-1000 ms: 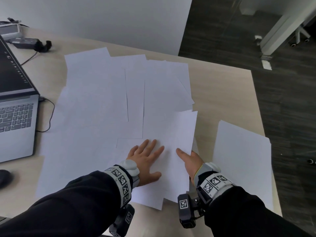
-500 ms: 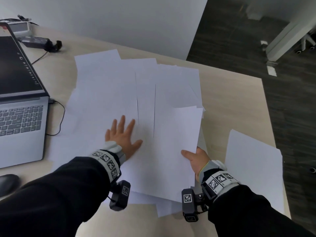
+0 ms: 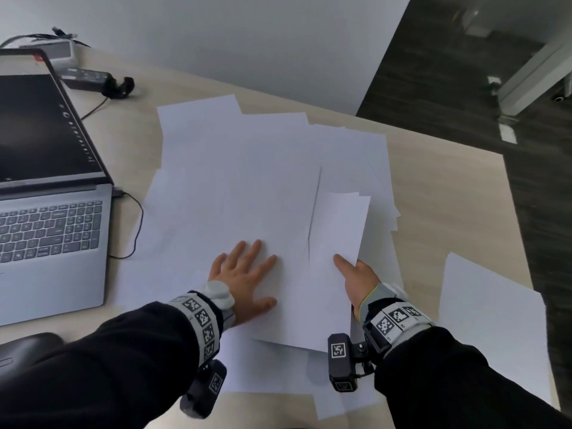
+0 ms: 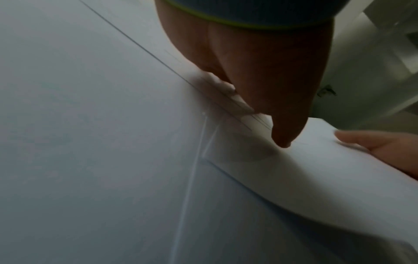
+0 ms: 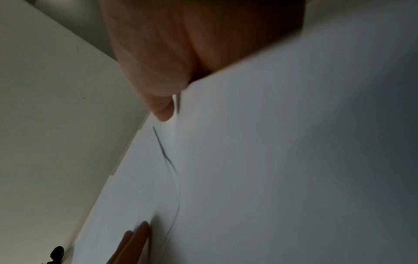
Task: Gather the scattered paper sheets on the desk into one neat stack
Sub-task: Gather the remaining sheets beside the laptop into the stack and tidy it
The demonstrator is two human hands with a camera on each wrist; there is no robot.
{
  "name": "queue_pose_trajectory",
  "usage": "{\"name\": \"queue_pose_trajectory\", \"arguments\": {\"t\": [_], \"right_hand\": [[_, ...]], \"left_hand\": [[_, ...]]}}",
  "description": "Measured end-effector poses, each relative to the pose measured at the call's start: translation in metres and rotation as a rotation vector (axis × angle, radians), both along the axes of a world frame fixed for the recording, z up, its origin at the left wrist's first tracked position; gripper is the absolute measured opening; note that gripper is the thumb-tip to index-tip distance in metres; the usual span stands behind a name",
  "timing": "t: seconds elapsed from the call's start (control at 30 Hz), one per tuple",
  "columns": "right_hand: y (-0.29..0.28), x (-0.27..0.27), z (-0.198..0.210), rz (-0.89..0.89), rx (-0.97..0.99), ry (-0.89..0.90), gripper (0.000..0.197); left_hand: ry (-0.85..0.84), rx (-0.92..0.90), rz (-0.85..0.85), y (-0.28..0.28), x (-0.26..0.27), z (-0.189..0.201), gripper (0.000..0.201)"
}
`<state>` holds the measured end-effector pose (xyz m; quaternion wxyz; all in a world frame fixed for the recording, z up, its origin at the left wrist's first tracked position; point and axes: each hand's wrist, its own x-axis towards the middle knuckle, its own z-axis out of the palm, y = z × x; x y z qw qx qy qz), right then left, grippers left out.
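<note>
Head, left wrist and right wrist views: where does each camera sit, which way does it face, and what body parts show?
Head: on the head, facing forward and down at desk, paper sheets, laptop; shows both sleeves, left hand, right hand.
Left wrist: under the left wrist, facing along the palm over sheets; shows left thumb.
Right wrist: under the right wrist, facing along its thumb over sheets.
Shared: each wrist view catches the other hand.

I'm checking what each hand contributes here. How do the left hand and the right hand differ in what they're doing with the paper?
The left hand lies flat, fingers spread, pressing down on the paper sheets; the right hand pinches sheets at their edge, thumb on top. The left hand sits mid-pile; the right hand is at the pile's right side. Both touch the same overlapping pile.
</note>
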<state>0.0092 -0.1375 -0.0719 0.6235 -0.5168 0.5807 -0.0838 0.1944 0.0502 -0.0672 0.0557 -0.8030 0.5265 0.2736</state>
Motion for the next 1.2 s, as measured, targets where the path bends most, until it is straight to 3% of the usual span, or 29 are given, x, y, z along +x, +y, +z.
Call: {"name": "queue_pose_trajectory", "arguments": {"t": [0.13,0.3,0.43,0.57,0.73,1.03,1.2], "right_hand": [[0.004,0.015,-0.001,0.054,0.000,-0.057,0.015],[0.005,0.028,-0.002,0.088,-0.009,-0.021,0.017],[0.006,0.037,0.003,0.057,0.016,-0.035,0.009],[0.005,0.052,0.004,0.041,0.006,-0.007,0.025],[0.008,0.064,0.002,0.041,0.050,-0.016,0.005],[-0.004,0.020,0.016,0.015,-0.012,0.002,0.014],[-0.005,-0.012,0.039,-0.092,0.017,-0.143,0.015]], "left_hand": [[0.001,-0.081,0.038,-0.004,0.013,0.006,0.086],[-0.059,-0.022,0.406,-0.015,0.063,0.008,0.087],[-0.042,0.007,0.343,-0.013,0.073,0.002,0.088],[-0.043,-0.048,0.230,-0.006,0.062,-0.005,0.086],[-0.023,-0.071,0.155,-0.002,0.057,-0.008,0.086],[0.016,-0.090,0.320,-0.008,0.066,0.001,0.088],[0.146,-0.252,0.493,-0.030,0.056,0.018,0.093]]}}
